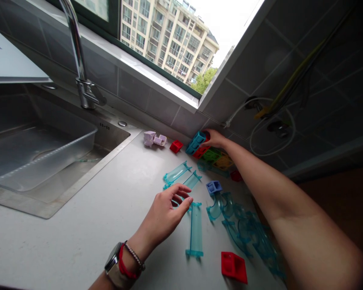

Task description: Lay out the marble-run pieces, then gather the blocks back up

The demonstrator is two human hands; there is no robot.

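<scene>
My right hand (214, 138) reaches to the back of the counter, its fingers closed around a red block near the wall; the fingers partly hide it. Right against that hand stand teal blocks (196, 142), with green blocks (212, 154) and yellow blocks (223, 162) in a row beside them. Over the middle of the counter hovers my left hand (166, 211), holding nothing, its fingers loosely bent and the thumb apart. Clear teal track pieces lie below and beyond it, including a straight track (196, 231) and another straight track (177, 172).
Curved teal tracks (242, 229) are heaped at the right, near a blue block (214, 187). A red block (234, 267) lies at the front, a small red block (176, 146) and a lilac toy (154, 139) at the back. Left is a sink (57, 203) with a faucet (84, 90).
</scene>
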